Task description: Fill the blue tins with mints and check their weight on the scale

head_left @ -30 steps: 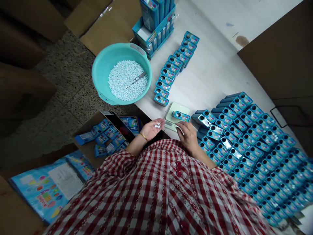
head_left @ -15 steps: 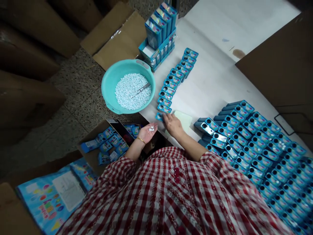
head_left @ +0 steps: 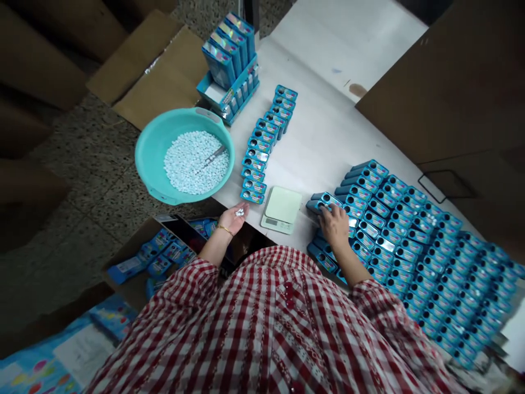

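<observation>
Here, blue tin point(head_left: 314, 206) under right hand point(head_left: 336, 223) — boxy, narrow, top perhaps holed.

Blue tins point(head_left: 407, 254), white pellets point(head_left: 239, 212)

Speckled floor point(head_left: 106, 164) — tiled, dim light, white table point(head_left: 314, 145)

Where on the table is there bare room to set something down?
Mainly the table between the row of tins and the block of tins, beyond the scale. Crowded: the block, where the right hand is, and the slim gap between bowl and row.
</observation>
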Available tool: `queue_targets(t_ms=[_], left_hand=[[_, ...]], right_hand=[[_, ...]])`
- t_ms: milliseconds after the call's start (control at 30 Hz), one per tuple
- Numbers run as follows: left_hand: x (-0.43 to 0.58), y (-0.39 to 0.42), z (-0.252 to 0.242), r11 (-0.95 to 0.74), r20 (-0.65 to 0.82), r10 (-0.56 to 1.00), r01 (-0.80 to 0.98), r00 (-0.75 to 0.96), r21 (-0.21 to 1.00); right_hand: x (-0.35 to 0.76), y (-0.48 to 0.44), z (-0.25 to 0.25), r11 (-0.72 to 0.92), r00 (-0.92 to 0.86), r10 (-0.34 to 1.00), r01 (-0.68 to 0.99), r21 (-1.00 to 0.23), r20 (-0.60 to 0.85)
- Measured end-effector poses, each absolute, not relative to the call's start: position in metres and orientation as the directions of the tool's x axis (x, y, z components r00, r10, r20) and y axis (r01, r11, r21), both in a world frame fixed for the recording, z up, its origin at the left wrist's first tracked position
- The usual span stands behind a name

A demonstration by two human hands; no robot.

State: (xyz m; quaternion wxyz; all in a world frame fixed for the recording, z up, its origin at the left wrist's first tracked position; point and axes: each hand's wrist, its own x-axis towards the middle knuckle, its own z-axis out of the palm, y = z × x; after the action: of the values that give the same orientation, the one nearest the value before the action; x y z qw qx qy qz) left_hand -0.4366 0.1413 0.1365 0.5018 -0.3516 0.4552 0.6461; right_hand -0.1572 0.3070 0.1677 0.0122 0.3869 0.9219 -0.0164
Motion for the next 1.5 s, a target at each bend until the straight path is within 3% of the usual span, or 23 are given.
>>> queue_targets(t_ms=[67,300,400,600,767,867,967,1167,1500], left_hand=[[-0.428,0.139,0.143,-0.061,-0.911,0.340,-0.972,-0.233,0.226],[-0.407,0.136,0.156,-0.002,-0.897,0.386,-0.973,-0.214,0.231],[-0.406,0.133,0.156,0.000,-0.900,0.380,-0.973,-0.214,0.231],[-0.402,0.128,0.156,-0.004,-0.902,0.374,-0.973,-0.214,0.230],[-0.399,0.129,0.162,-0.012,-0.908,0.360,-0.974,-0.215,0.225],[-0.400,0.128,0.162,-0.016,-0.911,0.356,-0.977,-0.206,0.215],[-0.401,0.126,0.160,-0.018,-0.912,0.355,-0.977,-0.203,0.211],[-0.399,0.122,0.152,-0.010,-0.903,0.379,-0.977,-0.203,0.215],[-0.402,0.113,0.152,-0.058,-0.913,0.352,-0.979,-0.204,0.196]], right_hand=[[-0.150,0.311,0.156,0.698,-0.699,0.716,0.715,-0.046,-0.004],[-0.143,0.314,0.129,0.773,-0.786,0.606,0.545,-0.326,0.123],[-0.136,0.312,0.134,0.715,-0.705,0.679,0.572,-0.402,0.206],[-0.130,0.307,0.142,0.628,-0.614,0.776,0.734,-0.259,0.144],[-0.140,0.307,0.133,0.676,-0.682,0.717,0.627,-0.387,0.145],[-0.141,0.308,0.130,0.687,-0.700,0.701,0.609,-0.396,0.137],[-0.140,0.311,0.132,0.707,-0.718,0.687,0.627,-0.327,0.107],[-0.157,0.314,0.148,0.721,-0.724,0.689,0.689,-0.078,-0.021],[-0.235,0.279,0.197,0.908,-0.909,0.385,0.404,-0.112,-0.163]])
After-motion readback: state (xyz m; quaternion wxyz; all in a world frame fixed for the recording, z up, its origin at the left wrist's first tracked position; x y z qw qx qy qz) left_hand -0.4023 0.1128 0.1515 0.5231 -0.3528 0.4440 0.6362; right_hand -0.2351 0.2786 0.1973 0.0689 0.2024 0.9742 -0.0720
